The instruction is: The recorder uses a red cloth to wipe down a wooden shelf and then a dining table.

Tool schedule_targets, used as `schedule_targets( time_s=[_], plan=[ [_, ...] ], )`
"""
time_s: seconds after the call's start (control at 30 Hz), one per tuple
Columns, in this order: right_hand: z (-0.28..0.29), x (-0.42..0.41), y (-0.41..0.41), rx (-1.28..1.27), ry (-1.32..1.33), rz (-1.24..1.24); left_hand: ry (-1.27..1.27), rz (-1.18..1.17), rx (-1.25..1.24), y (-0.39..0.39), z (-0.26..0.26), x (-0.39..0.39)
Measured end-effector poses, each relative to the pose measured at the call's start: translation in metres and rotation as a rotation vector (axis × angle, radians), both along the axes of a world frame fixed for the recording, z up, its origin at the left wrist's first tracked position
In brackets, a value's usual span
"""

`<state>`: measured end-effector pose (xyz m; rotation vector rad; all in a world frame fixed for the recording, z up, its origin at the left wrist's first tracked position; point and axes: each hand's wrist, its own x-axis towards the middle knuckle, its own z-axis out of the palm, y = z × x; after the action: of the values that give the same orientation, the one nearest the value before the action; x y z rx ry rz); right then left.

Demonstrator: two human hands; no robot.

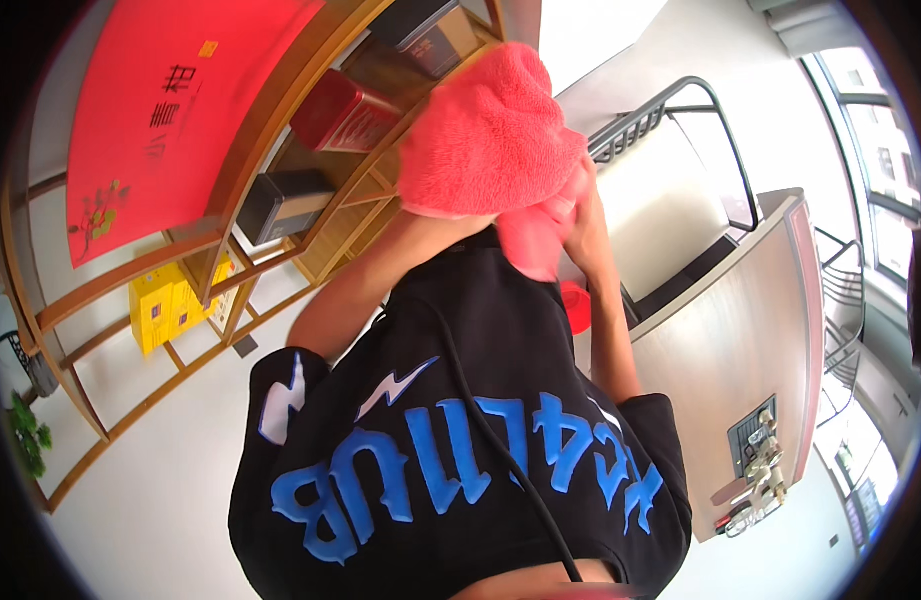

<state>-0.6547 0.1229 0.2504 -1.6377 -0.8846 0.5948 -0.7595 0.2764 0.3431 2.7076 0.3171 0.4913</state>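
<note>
A pink-red terry towel (490, 135) is bunched up in front of me, above the hem of my black shirt. My left hand (477, 226) is inside or beneath the larger, upper part of the towel; only its heel and wrist show, and the fingers are hidden. At the towel's right side, my right hand (582, 214) grips a gathered fold, its fingers partly covered by cloth. A loose end of the towel (532, 244) hangs down between the two hands.
A wooden shelf unit (243, 161) on the left holds dark boxes (288, 206), a red box (344, 112) and yellow boxes (172, 304). On the right are a metal-framed chair (667, 202) and a table (730, 330) bearing glassware. A red round container (575, 307) is partly hidden behind my right forearm.
</note>
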Motion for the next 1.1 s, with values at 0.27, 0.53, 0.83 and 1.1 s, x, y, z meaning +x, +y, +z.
schedule_targets(
  time_s=[0.27,0.53,0.83,1.1],
  plan=[
    [-0.005,-0.006,0.031,-0.255,0.325,0.126,-0.005,0.194,-2.194,0.003,-0.054,-0.040],
    [-0.038,0.000,0.041,-0.049,0.772,-0.042,0.178,0.611,-0.735,0.075,-0.053,-0.119],
    [-0.069,-0.033,0.155,0.030,-0.044,0.219,0.225,0.627,0.229,0.113,-0.083,-0.130],
    [-0.132,-0.061,0.283,0.080,0.092,0.286,0.285,0.612,0.158,0.118,-0.086,-0.134]
  ],
)
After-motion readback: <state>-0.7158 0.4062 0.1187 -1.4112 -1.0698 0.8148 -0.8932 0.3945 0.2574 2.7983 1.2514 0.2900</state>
